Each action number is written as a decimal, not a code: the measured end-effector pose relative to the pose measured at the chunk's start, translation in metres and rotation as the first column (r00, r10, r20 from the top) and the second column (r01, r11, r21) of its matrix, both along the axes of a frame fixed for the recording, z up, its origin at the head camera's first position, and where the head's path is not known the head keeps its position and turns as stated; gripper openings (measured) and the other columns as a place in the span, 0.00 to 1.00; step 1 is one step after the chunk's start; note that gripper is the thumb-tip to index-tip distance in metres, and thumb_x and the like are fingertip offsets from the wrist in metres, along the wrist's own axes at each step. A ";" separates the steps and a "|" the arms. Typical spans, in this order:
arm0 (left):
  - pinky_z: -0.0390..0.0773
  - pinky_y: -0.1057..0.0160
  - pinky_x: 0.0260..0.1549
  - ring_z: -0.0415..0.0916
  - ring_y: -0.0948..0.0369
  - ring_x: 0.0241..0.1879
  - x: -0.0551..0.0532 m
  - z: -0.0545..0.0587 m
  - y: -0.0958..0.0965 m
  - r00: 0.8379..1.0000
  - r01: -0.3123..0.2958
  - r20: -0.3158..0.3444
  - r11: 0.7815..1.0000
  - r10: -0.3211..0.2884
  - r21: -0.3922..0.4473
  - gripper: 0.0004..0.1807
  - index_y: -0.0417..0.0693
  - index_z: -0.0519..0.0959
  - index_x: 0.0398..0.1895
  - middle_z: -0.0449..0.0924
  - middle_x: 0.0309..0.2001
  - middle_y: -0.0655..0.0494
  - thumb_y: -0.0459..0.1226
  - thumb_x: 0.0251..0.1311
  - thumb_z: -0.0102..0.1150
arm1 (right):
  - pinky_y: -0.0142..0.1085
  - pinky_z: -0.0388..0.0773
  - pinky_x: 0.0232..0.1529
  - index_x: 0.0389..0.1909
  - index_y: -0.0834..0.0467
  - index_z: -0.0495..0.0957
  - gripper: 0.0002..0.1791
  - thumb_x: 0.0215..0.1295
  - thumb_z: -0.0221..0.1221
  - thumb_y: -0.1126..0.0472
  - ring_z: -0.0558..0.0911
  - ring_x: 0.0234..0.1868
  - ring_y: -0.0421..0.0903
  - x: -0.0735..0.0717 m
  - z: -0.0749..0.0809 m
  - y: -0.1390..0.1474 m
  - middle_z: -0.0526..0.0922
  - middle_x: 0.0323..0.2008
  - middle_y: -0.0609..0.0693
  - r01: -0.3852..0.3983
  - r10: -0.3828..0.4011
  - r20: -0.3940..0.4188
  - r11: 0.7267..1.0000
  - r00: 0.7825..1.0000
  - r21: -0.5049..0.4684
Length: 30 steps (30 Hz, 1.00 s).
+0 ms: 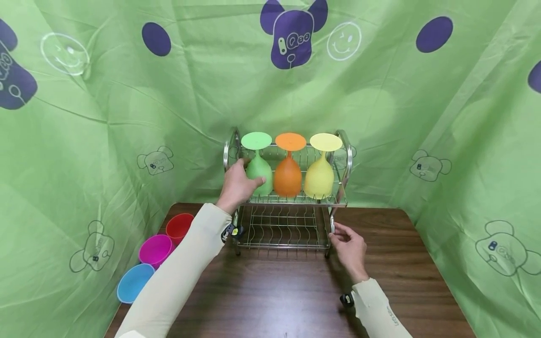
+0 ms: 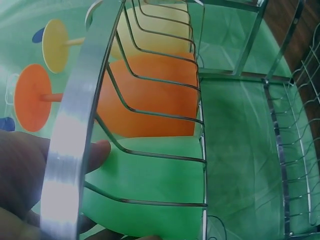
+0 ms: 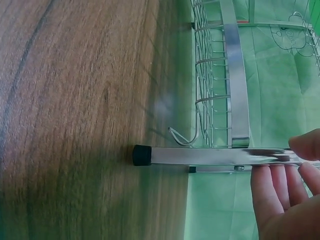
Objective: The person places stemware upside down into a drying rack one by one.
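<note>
A two-tier metal dish rack (image 1: 283, 245) stands at the back of the wooden table. On its upper tier, upside down in a row, are a green goblet (image 1: 264, 169), an orange goblet (image 1: 288, 179) and a yellow goblet (image 1: 319, 182). My left hand (image 1: 237, 186) holds the green goblet by its bowl, the thumb on its front; some fingers are hidden behind it. Low on the rack's right side, my right hand (image 1: 351, 247) grips the metal side post (image 3: 200, 156) between thumb and fingers, as the right wrist view shows.
Beside my left forearm, along the table's left edge, stand a red cup (image 1: 179, 226), a magenta cup (image 1: 156, 250) and a blue cup (image 1: 134, 283). Green patterned cloth (image 1: 380, 108) surrounds the wooden table (image 1: 270, 291) at the back and sides.
</note>
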<state>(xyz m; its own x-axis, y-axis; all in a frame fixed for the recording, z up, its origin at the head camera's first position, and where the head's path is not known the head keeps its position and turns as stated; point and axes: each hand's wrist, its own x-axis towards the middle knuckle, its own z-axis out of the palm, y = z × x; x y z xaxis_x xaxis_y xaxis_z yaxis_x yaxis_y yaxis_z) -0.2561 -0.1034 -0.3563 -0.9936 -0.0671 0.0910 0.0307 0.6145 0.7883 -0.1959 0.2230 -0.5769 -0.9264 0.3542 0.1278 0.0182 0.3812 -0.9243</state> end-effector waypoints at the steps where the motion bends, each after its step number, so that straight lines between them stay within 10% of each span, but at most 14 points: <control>1: 0.76 0.45 0.70 0.72 0.43 0.71 0.001 0.000 0.000 1.000 0.000 -0.007 1.000 0.000 -0.003 0.48 0.43 0.62 0.80 0.70 0.75 0.41 0.42 0.60 0.77 | 0.23 0.82 0.34 0.56 0.52 0.88 0.21 0.61 0.73 0.65 0.85 0.34 0.29 0.000 -0.001 0.000 0.92 0.46 0.56 0.000 0.000 -0.002 1.000 1.000 -0.009; 9: 0.72 0.44 0.73 0.68 0.44 0.73 0.021 0.007 -0.003 0.999 0.015 -0.035 1.000 -0.014 0.021 0.47 0.43 0.63 0.80 0.71 0.74 0.41 0.49 0.62 0.74 | 0.21 0.81 0.36 0.58 0.53 0.87 0.22 0.62 0.72 0.67 0.84 0.35 0.31 0.000 -0.006 0.000 0.90 0.45 0.58 0.000 -0.001 -0.031 0.999 1.000 -0.043; 16: 0.74 0.46 0.73 0.69 0.50 0.74 0.065 0.013 -0.017 0.995 0.029 -0.101 0.992 -0.016 0.126 0.42 0.49 0.67 0.79 0.71 0.75 0.48 0.50 0.65 0.72 | 0.20 0.81 0.36 0.57 0.52 0.88 0.21 0.63 0.72 0.67 0.84 0.34 0.31 0.001 -0.008 -0.003 0.90 0.43 0.58 0.006 -0.009 -0.060 0.999 0.998 -0.049; 24: 0.80 0.52 0.68 0.75 0.56 0.68 0.134 0.001 -0.042 0.962 -0.091 -0.228 0.965 0.149 0.248 0.32 0.56 0.77 0.71 0.77 0.67 0.54 0.46 0.64 0.75 | 0.19 0.82 0.37 0.56 0.53 0.88 0.21 0.63 0.72 0.68 0.84 0.33 0.31 0.000 -0.008 -0.002 0.91 0.42 0.58 -0.007 0.004 -0.079 0.999 0.997 -0.042; 30: 0.82 0.77 0.53 0.80 0.61 0.59 0.171 -0.013 -0.068 0.940 -0.245 -0.167 0.928 0.298 0.281 0.31 0.64 0.79 0.69 0.78 0.64 0.59 0.46 0.63 0.76 | 0.19 0.81 0.36 0.55 0.53 0.89 0.20 0.62 0.72 0.68 0.84 0.32 0.31 -0.001 -0.009 -0.001 0.91 0.40 0.58 -0.015 0.011 -0.101 0.999 0.995 -0.039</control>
<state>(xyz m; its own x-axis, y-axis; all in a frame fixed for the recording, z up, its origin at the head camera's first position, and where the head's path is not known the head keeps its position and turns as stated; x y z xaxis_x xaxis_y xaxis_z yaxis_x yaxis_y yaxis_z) -0.0848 -0.1711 -0.3693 -0.8955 -0.3789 0.2335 0.0669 0.4040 0.9123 -0.1973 0.2222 -0.5863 -0.9141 0.3487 0.2070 -0.0806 0.3441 -0.9355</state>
